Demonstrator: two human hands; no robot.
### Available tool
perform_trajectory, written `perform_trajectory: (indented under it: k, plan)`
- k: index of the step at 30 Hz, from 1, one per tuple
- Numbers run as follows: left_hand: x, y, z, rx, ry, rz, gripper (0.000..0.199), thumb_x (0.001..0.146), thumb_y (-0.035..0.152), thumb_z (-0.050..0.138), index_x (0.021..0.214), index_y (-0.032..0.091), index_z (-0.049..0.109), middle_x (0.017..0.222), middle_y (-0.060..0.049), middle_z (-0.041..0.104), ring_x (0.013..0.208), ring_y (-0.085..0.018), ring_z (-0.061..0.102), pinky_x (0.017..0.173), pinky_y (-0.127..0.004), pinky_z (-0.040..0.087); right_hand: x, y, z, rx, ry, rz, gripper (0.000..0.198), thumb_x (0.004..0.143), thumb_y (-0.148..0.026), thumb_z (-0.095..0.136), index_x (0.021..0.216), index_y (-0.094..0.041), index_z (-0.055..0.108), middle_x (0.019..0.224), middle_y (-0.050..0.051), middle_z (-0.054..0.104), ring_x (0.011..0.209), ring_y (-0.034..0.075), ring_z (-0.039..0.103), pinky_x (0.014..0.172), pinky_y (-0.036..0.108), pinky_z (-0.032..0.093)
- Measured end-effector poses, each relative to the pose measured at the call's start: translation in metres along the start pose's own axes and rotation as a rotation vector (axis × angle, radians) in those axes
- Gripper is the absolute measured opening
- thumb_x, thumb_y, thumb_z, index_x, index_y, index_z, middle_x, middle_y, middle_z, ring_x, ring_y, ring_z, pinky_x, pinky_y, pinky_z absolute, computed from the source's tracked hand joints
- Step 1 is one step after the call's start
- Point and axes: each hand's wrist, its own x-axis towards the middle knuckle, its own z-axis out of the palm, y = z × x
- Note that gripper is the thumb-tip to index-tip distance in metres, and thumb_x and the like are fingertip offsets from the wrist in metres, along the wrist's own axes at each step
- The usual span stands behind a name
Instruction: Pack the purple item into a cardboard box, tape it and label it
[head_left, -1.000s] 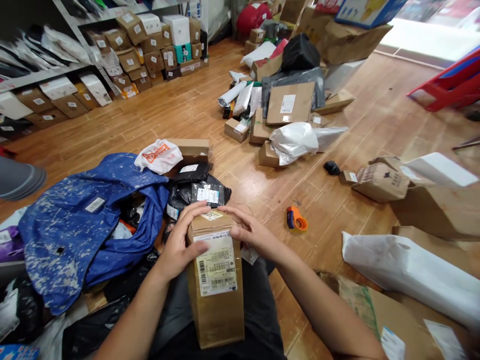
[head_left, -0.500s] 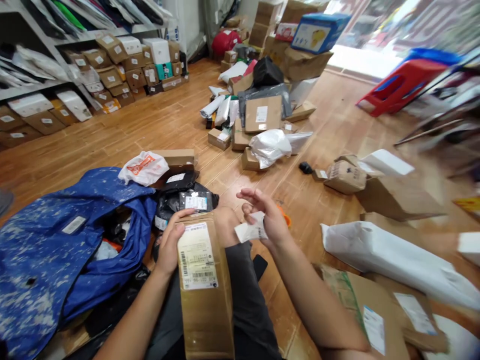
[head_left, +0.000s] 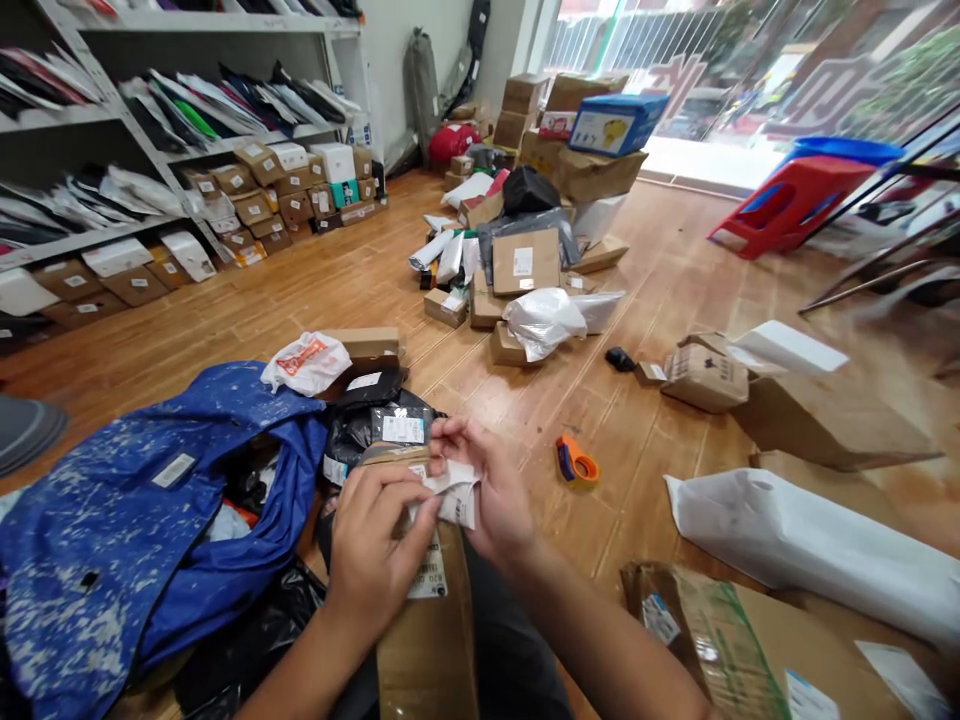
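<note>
A small white label (head_left: 459, 503) is pinched between my two hands, above the parcel on my lap. My left hand (head_left: 379, 535) grips the label's left edge with thumb and fingertips. On the other side, my right hand (head_left: 491, 485) holds the label with fingers curled round it. The long brown cardboard box (head_left: 427, 650) rests on my lap, its far end partly hidden behind my hands. Part of its printed shipping label (head_left: 431, 578) shows just below my left hand.
On the left lies a blue bag (head_left: 112, 500), its mouth open. An orange tape dispenser (head_left: 577, 462) lies on the floor to the right. Parcels (head_left: 526, 262) are heaped ahead, and a long white package (head_left: 810, 540) lies at right. A shelf (head_left: 135, 130) stands at the back left.
My left hand has left the side of the box and come to the label. My right hand has moved left and down with the label, over the box. The view has tilted up slightly.
</note>
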Motion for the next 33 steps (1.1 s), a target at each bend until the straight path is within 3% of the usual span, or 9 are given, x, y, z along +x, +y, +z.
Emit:
perform_trajectory:
  k: [4,7,11,16,18,21,24,28,33]
  plan:
    - [0.0,0.001,-0.012,-0.06,0.128,-0.018,0.014,0.095,0.016,0.075,0.097,0.027,0.067,0.108,-0.004,0.074,0.113,-0.025,0.066,0.104,-0.041,0.051,-0.021,0.001,-0.004,-0.271,-0.229,-0.028,0.059,0.083,-0.055,0.093,0.129,-0.027,0.069,0.134,0.009,0.069,0.115,0.025,0.07,0.1,0.036,0.058]
    - [-0.004,0.001,-0.014,-0.117,0.125,0.023,0.015,0.096,0.016,0.073,0.103,0.028,0.067,0.104,-0.003,0.075,0.108,-0.024,0.068,0.101,-0.04,0.053,-0.035,-0.002,-0.005,-0.457,-0.288,-0.1,0.066,0.085,-0.041,0.095,0.141,-0.029,0.063,0.139,0.01,0.067,0.128,0.027,0.067,0.11,0.039,0.054]
    - [-0.015,-0.003,-0.008,-0.211,0.203,-0.148,0.011,0.101,0.018,0.068,0.106,0.027,0.064,0.103,-0.003,0.073,0.1,-0.022,0.071,0.092,-0.035,0.057,-0.039,-0.002,-0.008,-0.536,-0.24,-0.085,0.042,0.102,-0.049,0.074,0.135,-0.025,0.068,0.123,0.01,0.072,0.108,0.024,0.072,0.1,0.037,0.058]
    - [-0.021,0.006,-0.001,-0.273,0.311,-0.53,0.017,0.105,0.041,0.068,0.107,0.026,0.063,0.077,0.004,0.069,0.062,-0.015,0.064,0.061,-0.026,0.048,-0.039,-0.006,-0.008,-0.774,-0.274,-0.156,0.031,0.1,-0.05,0.075,0.109,-0.022,0.083,0.104,0.01,0.075,0.098,0.028,0.069,0.09,0.04,0.058]
    - [-0.019,0.01,-0.002,-0.3,0.296,-0.607,0.023,0.105,0.048,0.067,0.105,0.026,0.063,0.071,0.005,0.068,0.059,-0.015,0.062,0.059,-0.025,0.047,-0.042,-0.005,-0.006,-0.824,-0.294,-0.156,0.029,0.099,-0.049,0.077,0.108,-0.023,0.085,0.104,0.01,0.077,0.101,0.03,0.069,0.093,0.041,0.058]
    - [-0.017,0.008,-0.006,-0.369,0.258,-0.659,0.028,0.102,0.052,0.07,0.104,0.025,0.063,0.069,0.005,0.067,0.057,-0.015,0.061,0.056,-0.024,0.045,-0.047,-0.001,-0.006,-0.692,-0.267,0.039,0.036,0.1,-0.055,0.074,0.11,-0.021,0.084,0.098,0.009,0.078,0.089,0.026,0.069,0.081,0.037,0.058]
    - [-0.017,0.001,-0.011,-0.53,0.088,-0.711,0.032,0.097,0.052,0.077,0.109,0.025,0.065,0.075,0.003,0.072,0.063,-0.016,0.066,0.058,-0.023,0.048,-0.047,0.003,-0.01,-0.589,-0.202,0.18,0.046,0.098,-0.062,0.074,0.107,-0.017,0.08,0.089,0.006,0.074,0.075,0.02,0.064,0.068,0.03,0.053]
    - [-0.019,-0.005,-0.016,-0.685,-0.133,-0.738,0.037,0.091,0.047,0.086,0.113,0.021,0.073,0.104,-0.007,0.08,0.093,-0.024,0.076,0.08,-0.029,0.059,-0.047,-0.002,-0.018,-0.758,-0.212,0.134,0.052,0.103,-0.065,0.066,0.087,-0.016,0.074,0.077,0.003,0.065,0.068,0.015,0.056,0.063,0.027,0.046]
    - [-0.033,-0.011,-0.026,-0.793,-0.189,-0.858,0.055,0.094,0.048,0.083,0.14,0.023,0.066,0.1,-0.006,0.079,0.09,-0.023,0.076,0.081,-0.031,0.06,-0.057,-0.009,-0.024,-0.888,-0.283,0.186,0.054,0.108,-0.064,0.057,0.083,-0.018,0.067,0.072,0.002,0.065,0.064,0.015,0.059,0.06,0.025,0.046]
